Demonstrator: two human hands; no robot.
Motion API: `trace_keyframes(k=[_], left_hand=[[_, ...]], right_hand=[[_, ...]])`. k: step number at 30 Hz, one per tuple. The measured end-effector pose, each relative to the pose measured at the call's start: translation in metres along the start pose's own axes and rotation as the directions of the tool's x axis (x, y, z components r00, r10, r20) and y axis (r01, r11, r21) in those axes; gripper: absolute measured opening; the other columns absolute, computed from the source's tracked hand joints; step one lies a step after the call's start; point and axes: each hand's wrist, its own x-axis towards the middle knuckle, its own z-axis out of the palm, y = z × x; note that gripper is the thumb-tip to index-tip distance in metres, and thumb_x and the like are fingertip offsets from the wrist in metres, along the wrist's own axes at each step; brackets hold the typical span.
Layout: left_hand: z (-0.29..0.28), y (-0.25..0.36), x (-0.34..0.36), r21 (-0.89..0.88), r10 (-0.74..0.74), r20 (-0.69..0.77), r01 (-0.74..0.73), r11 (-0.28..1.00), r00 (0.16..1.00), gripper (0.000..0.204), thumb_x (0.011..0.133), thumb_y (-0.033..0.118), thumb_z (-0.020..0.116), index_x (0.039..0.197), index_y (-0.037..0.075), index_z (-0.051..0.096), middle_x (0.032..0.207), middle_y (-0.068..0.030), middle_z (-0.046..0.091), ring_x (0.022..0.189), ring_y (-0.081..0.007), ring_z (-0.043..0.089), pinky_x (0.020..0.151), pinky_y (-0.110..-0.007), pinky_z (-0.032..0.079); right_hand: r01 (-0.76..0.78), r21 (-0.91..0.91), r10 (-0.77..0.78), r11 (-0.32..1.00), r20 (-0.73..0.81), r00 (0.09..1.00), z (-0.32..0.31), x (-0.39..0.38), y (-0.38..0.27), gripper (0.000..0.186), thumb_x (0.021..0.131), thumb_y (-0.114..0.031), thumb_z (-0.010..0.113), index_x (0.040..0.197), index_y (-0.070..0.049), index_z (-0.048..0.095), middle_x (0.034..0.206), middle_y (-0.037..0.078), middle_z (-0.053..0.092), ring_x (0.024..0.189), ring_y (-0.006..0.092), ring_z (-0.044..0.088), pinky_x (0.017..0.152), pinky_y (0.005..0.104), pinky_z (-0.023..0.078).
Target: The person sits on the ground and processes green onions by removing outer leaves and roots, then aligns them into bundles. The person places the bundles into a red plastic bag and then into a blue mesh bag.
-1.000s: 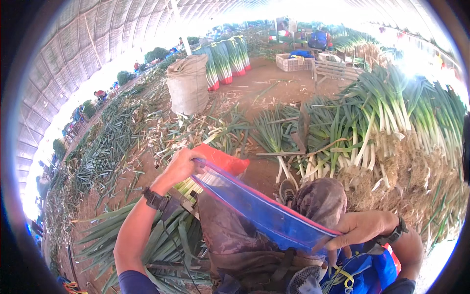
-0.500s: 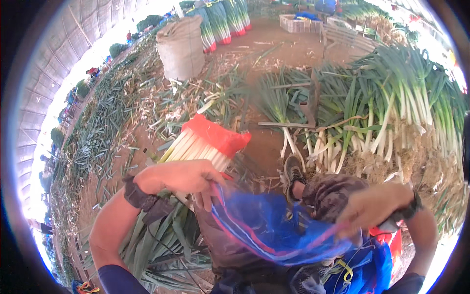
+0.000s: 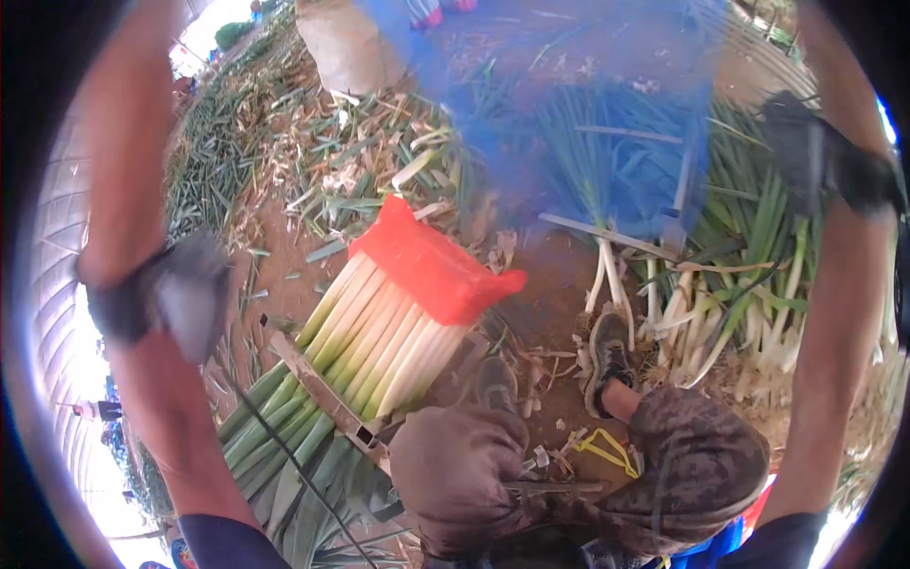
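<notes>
Both my forearms reach up past the top edge, so my left hand and my right hand are out of the picture. A see-through blue mesh bag (image 3: 626, 123) hangs spread between my raised arms, blurred by motion; its top edge is not seen. Below it on the left, a bundle of leeks (image 3: 379, 332) lies slanted beside my knee. A red wrap (image 3: 427, 266) covers the root ends, and the green leaves trail toward me. A narrow metal bar (image 3: 322, 384) crosses the bundle.
More leeks (image 3: 692, 303) lie in a pile at the right, partly behind the blue mesh. A pale sack (image 3: 346, 47) stands far left among leaf scraps (image 3: 256, 161). A yellow strap (image 3: 607, 450) lies between my legs. A dark cord (image 3: 284, 446) runs down from my left forearm.
My arms have swung up from lap height, lifting the blue mesh bag from over my knees to high in front. The leek bundle now shows fully.
</notes>
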Motion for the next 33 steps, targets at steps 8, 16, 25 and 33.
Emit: trace_keyframes(k=[8,16,25,33], left_hand=[[0.09,-0.085,-0.219,0.208,-0.401,0.702,0.37,0.906,0.589,0.027,0.095,0.013,0.061,0.118,0.003,0.069,0.094,-0.0212,0.073,0.078,-0.0388,0.07,0.073,-0.046,0.054],[0.085,-0.163,-0.376,0.488,-0.519,0.803,0.823,0.29,-0.293,0.044,0.104,0.031,0.056,0.137,0.005,0.065,0.121,-0.005,0.07,0.108,-0.0164,0.06,0.092,-0.035,0.049],[0.066,-0.161,-0.388,0.539,-0.288,0.829,0.822,0.183,-0.48,0.046,0.103,0.031,0.057,0.136,0.0,0.064,0.125,-0.0123,0.071,0.111,-0.0198,0.065,0.096,-0.036,0.05],[0.033,-0.158,-0.365,0.5,-0.342,0.855,0.791,0.352,-0.389,0.04,0.103,0.025,0.057,0.127,-0.005,0.068,0.115,-0.0088,0.075,0.101,-0.0163,0.068,0.091,-0.033,0.052]], right_hand=[[-0.498,-0.329,0.571,0.803,0.18,0.801,0.184,-0.184,0.136,0.052,0.107,-0.039,0.049,0.087,0.006,0.065,0.079,0.03,0.064,0.07,0.0413,0.067,0.062,0.0477,0.051],[-0.911,0.004,0.781,0.413,0.513,0.357,0.253,-0.399,0.232,0.049,0.101,-0.041,0.055,0.099,0.007,0.067,0.078,0.016,0.062,0.079,0.02,0.058,0.073,0.0394,0.047],[-0.685,0.059,0.287,0.726,0.88,0.38,0.233,-0.45,0.214,0.041,0.099,-0.03,0.065,0.128,-0.001,0.065,0.118,0.011,0.074,0.101,0.0235,0.069,0.085,0.0423,0.053],[-0.968,0.232,0.622,-0.095,0.773,0.124,0.173,-0.432,0.101,0.035,0.104,-0.033,0.057,0.112,-0.002,0.071,0.097,0.008,0.073,0.085,0.0195,0.07,0.076,0.0388,0.055]])
